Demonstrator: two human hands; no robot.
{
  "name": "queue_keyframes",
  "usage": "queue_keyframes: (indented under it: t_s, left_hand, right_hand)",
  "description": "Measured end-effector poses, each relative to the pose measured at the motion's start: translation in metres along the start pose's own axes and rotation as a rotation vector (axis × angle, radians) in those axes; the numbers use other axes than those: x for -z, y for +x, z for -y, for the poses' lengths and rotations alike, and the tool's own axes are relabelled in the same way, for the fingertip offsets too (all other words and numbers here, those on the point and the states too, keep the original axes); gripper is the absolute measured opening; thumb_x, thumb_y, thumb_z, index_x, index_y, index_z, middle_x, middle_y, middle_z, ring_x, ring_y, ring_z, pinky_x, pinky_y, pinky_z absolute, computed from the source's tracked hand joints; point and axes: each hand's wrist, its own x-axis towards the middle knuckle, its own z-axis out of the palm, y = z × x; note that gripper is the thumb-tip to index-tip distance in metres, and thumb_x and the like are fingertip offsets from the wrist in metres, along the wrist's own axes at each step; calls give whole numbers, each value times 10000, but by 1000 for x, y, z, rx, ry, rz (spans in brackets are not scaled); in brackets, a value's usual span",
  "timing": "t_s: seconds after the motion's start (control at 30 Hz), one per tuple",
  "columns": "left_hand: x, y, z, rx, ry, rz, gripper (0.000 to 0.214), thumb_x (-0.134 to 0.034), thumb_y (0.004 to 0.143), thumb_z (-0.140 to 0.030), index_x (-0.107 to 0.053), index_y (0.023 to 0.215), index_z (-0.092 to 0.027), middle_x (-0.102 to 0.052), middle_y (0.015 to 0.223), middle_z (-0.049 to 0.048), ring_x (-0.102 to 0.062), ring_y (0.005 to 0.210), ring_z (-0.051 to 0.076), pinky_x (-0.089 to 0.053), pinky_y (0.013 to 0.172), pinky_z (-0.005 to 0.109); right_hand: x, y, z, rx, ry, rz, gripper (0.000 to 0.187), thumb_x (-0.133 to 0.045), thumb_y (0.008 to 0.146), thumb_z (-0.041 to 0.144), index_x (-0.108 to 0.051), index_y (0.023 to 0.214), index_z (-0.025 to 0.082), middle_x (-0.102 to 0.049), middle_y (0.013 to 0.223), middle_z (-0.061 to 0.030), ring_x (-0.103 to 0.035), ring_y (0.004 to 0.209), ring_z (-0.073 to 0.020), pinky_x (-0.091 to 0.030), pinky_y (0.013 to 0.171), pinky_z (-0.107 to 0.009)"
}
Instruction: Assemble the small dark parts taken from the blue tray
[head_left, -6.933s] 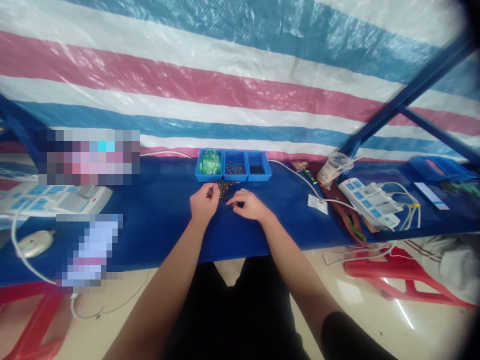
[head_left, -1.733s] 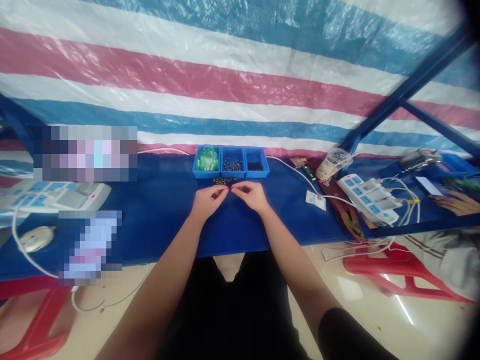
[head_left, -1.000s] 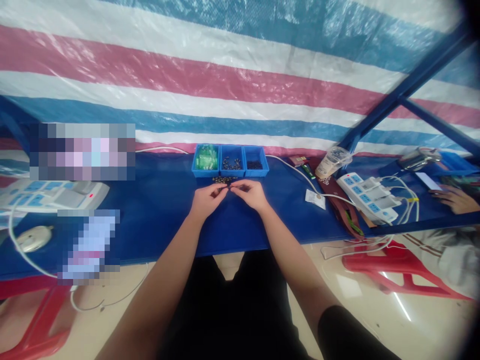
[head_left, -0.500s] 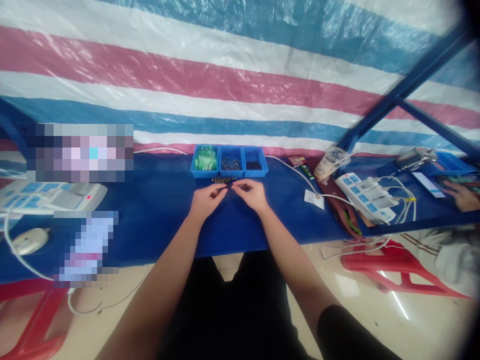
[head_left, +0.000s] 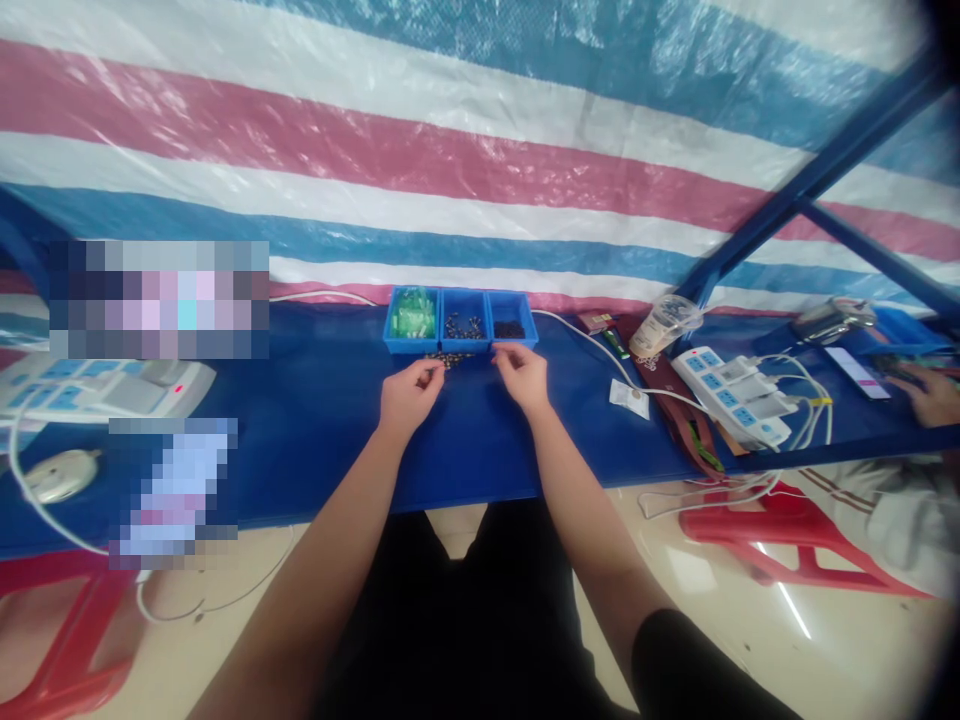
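My left hand (head_left: 411,398) is closed in a pinch at the near side of a small pile of brass-and-dark metal parts (head_left: 453,359) on the blue table. Whatever is between its fingertips is too small to make out. My right hand (head_left: 523,376) is apart from it, its thumb and fingers drawn together at the front of the right blue bin (head_left: 513,344), where small black parts (head_left: 509,329) lie. Any piece in those fingers is hidden. The middle bin (head_left: 463,346) contains small metallic parts, and the left bin (head_left: 412,346) holds green-and-white pieces.
A power strip (head_left: 731,397), a plastic cup (head_left: 664,325), a brown strap (head_left: 679,420) and a small white packet (head_left: 629,398) lie to the right. Another person's hand (head_left: 934,392) is near a phone (head_left: 856,371). At left stands another power strip (head_left: 142,390).
My right hand has moved away from my left, rightward and slightly forward to the right bin's front. My left hand has shifted slightly left and stays near the pile.
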Motion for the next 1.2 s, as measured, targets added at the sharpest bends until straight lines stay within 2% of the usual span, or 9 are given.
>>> queue_keyframes:
  t_s: [0.1, 0.17, 0.23, 0.37, 0.5, 0.63, 0.73, 0.93, 1.2]
  left_hand:
    - [2, 2, -2, 76, 16, -88, 223, -606, 870, -377, -731, 949, -210, -568, 559, -44, -537, 526, 93, -438, 629, 227]
    - [3, 3, -3, 97, 18, -107, 217, -604, 871, -369, -722, 957, -208, -569, 562, -46, -537, 526, 93, -432, 626, 227]
    - [4, 3, -4, 91, 17, -106, 208, -602, 872, -359, -716, 955, -205, -569, 564, -46, -539, 530, 92, -430, 629, 226]
    - [4, 2, -4, 57, 20, -67, 200, -601, 871, -346, -714, 956, -204, -572, 563, -45, -538, 526, 92, -430, 624, 222]
    - [3, 1, -3, 19, -2, 0, 207, -593, 872, -350, -720, 944, -203, -578, 572, -38, -546, 532, 94, -437, 615, 219]
    - [2, 0, -2, -7, -66, 95, 256, -604, 868, -380, -733, 1022, -221, -632, 632, -22, -575, 565, 100, -462, 623, 218]
    - [1, -1, -1, -24, -91, 142, 311, -651, 841, -439, -740, 1059, -236, -658, 655, -16, -594, 587, 111, -479, 636, 225]
    - [-1, -2, 1, -6, -105, 148, 307, -665, 839, -474, -762, 1022, -247, -699, 702, -6, -611, 603, 112, -499, 666, 231]
    - [0, -1, 2, -24, -107, 135, 308, -675, 833, -474, -767, 1006, -237, -717, 734, 10, -617, 608, 121, -521, 702, 251]
  right_hand:
    - [-10, -13, 7, 151, -117, 294, 192, -645, 850, 315, -754, 972, 214, -728, 844, -30, -619, 726, -151, -506, 743, -295]
    - [-19, -17, 11, 269, -227, 422, 185, -708, 823, 331, -761, 961, 221, -712, 854, -35, -594, 800, -170, -479, 797, -316]
    - [-27, -19, 13, 333, -323, 461, 195, -743, 810, 366, -768, 939, 221, -693, 874, -46, -564, 824, -180, -452, 824, -336]
    - [-34, -19, 14, 360, -406, 495, 129, -704, 863, 346, -768, 853, 235, -673, 898, -48, -534, 835, -183, -410, 830, -346]
    - [-33, -19, 16, 355, -412, 489, 128, -639, 913, 294, -719, 860, 209, -676, 918, -56, -554, 876, -198, -407, 833, -349]
    - [-25, -17, 19, 292, -288, 358, 151, -553, 960, 292, -675, 952, 203, -687, 932, -65, -591, 894, -205, -438, 866, -351]
    - [-19, -16, 20, 270, -185, 332, 163, -543, 962, 316, -669, 970, 214, -691, 949, -63, -607, 920, -204, -465, 878, -342]
    - [-17, -17, 22, 253, -91, 312, 176, -547, 957, 337, -672, 962, 213, -689, 948, -59, -620, 914, -189, -484, 864, -318]
    - [-21, -18, 22, 155, 12, 295, 223, -585, 927, 399, -693, 944, 204, -701, 925, -54, -636, 820, -164, -503, 761, -295]
